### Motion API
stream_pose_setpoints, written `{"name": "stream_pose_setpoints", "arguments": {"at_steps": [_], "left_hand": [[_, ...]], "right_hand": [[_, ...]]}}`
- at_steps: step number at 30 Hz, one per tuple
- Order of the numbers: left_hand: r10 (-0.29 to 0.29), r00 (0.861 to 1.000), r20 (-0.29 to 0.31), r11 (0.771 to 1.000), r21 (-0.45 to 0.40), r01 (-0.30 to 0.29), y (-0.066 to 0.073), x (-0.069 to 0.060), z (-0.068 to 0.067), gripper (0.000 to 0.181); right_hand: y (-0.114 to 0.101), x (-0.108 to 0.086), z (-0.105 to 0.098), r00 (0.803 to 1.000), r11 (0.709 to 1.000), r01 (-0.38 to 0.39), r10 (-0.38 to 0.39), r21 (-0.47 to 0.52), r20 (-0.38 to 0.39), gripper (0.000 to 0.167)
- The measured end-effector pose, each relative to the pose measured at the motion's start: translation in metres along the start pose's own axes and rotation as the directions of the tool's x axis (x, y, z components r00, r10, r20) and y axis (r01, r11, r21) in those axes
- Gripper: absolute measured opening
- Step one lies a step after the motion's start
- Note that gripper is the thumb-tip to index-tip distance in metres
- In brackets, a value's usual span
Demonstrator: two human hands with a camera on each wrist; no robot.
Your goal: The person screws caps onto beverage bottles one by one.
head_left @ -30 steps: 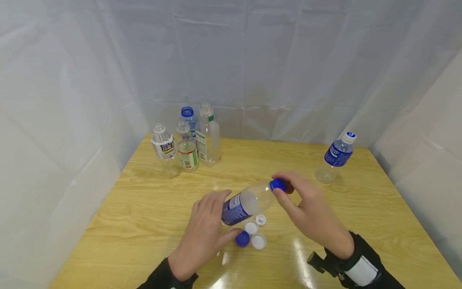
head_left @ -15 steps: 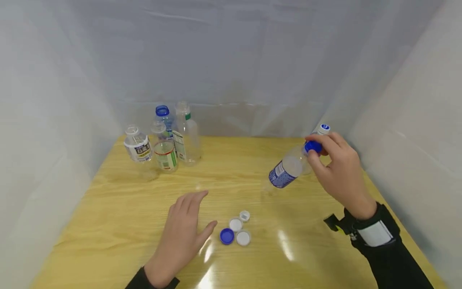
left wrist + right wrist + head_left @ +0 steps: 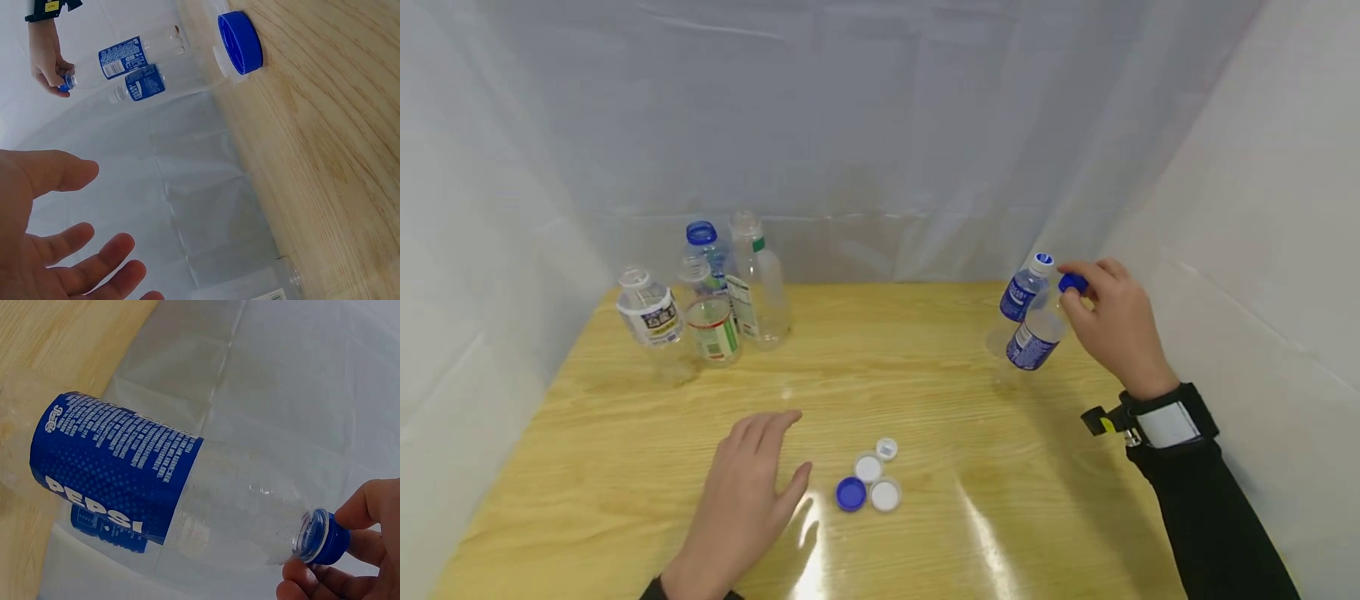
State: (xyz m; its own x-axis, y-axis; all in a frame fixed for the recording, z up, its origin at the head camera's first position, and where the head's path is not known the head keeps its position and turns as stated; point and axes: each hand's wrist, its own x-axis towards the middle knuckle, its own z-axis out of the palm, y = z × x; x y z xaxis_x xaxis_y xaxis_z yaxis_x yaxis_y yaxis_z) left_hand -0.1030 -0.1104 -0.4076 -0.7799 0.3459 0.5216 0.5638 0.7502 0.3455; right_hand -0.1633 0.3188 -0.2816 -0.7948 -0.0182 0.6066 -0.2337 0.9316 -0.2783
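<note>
My right hand [image 3: 1116, 329] pinches the blue cap [image 3: 332, 540] of a clear Pepsi bottle [image 3: 1033, 337] between thumb and fingers. The bottle has a blue label [image 3: 119, 465] and leans slightly, at the right side of the table. I cannot tell whether its base touches the wood. Just behind it stands a second clear bottle [image 3: 1018, 296] with a blue label and a white cap. My left hand [image 3: 737, 492] hovers with fingers spread, holding nothing. To its right lie a blue cap [image 3: 851, 494] and white caps [image 3: 885, 495], close together.
At the back left of the wooden table [image 3: 880, 358] stand uncapped bottles: one with a white label [image 3: 651, 321], one with a red and green label [image 3: 712, 329], a blue-necked one [image 3: 702, 237] and a tall clear one [image 3: 763, 292]. Grey sheeting [image 3: 850, 125] encloses the table.
My right hand has carried the Pepsi bottle from the middle to the right, beside the white-capped bottle. My left hand has let go of it and drawn away. The head view has turned rightward.
</note>
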Motion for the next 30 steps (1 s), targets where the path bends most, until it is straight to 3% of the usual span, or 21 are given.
{"name": "stream_pose_setpoints", "arguments": {"at_steps": [18, 30], "left_hand": [[-0.032, 0.999, -0.007, 0.999, 0.011, 0.032, -0.007, -0.009, -0.006, 0.055], [-0.021, 1.0, 0.001, 1.0, -0.002, 0.021, -0.004, -0.003, 0.0, 0.057]], "right_hand": [[0.027, 0.021, 0.023, 0.984, 0.992, -0.129, 0.126, 0.016, 0.128, 0.033], [0.032, 0.016, 0.014, 0.971, 0.984, -0.17, 0.175, -0.046, 0.164, 0.042]]}}
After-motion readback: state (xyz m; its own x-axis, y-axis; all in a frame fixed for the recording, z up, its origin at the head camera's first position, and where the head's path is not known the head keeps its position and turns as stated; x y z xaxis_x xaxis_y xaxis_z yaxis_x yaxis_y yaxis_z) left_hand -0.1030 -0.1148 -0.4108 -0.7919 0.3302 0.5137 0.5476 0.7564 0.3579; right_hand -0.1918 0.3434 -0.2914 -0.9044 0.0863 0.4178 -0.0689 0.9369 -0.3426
